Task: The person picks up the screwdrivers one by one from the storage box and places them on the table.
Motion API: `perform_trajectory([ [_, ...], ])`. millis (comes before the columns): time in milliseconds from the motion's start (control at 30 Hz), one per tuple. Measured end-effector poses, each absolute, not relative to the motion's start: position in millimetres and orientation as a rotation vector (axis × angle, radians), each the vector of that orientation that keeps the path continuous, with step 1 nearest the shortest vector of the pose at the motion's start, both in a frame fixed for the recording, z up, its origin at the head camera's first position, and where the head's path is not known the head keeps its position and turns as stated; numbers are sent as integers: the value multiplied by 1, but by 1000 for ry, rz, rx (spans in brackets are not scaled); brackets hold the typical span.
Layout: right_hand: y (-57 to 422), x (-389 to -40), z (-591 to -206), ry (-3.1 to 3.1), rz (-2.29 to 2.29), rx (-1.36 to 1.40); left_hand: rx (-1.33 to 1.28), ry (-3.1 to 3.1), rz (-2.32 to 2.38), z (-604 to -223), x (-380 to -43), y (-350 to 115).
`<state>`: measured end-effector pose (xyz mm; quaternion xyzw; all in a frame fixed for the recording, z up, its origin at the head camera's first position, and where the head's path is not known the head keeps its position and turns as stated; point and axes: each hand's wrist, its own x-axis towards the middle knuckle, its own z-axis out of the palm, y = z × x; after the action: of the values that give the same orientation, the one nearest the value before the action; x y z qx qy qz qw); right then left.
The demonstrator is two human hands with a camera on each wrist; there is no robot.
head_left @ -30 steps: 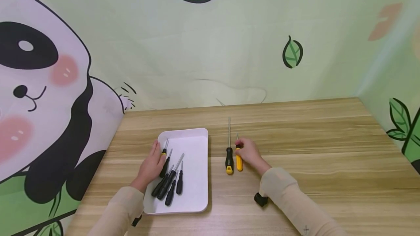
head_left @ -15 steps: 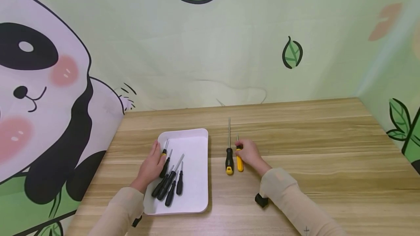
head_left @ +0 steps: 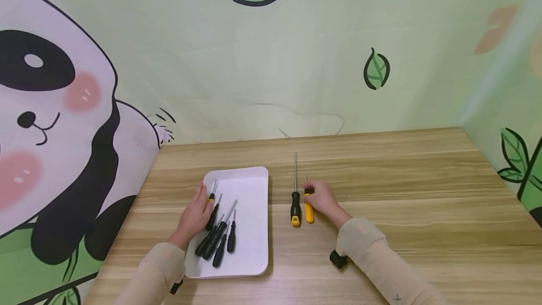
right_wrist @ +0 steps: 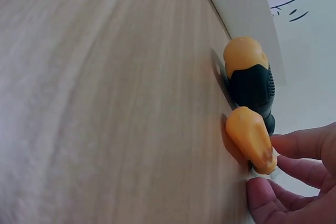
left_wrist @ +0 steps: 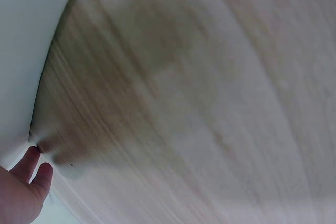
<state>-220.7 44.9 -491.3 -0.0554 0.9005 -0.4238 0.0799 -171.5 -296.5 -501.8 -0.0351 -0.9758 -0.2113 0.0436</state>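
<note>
My left hand (head_left: 196,213) holds the left side of a white tray (head_left: 254,253), thumb over the rim. Its fingers (left_wrist: 43,179) touch the tray's outer wall (left_wrist: 37,40) in the left wrist view. Several black-handled screwdrivers (head_left: 218,238) lie in the tray, one with a yellow band partly behind the hand. To the right of the tray, my right hand (head_left: 323,197) pinches a small yellow-handled screwdriver (head_left: 309,211) near the black top of its handle. The right wrist view shows that yellow handle (right_wrist: 248,132) low over the table between fingers and thumb.
A longer black-and-yellow screwdriver (head_left: 295,208) lies between the tray and my right hand, shaft pointing away from me. The wooden table (head_left: 423,192) ends at a printed wall (head_left: 313,60) at the back. A panda picture (head_left: 55,98) is on the left.
</note>
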Motion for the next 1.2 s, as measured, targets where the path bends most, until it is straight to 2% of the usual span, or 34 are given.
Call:
perform_trajectory([
  [1200,39,-224,-489,2649,-1214,-104,-74,-2998,-642,-500,-170,-296],
])
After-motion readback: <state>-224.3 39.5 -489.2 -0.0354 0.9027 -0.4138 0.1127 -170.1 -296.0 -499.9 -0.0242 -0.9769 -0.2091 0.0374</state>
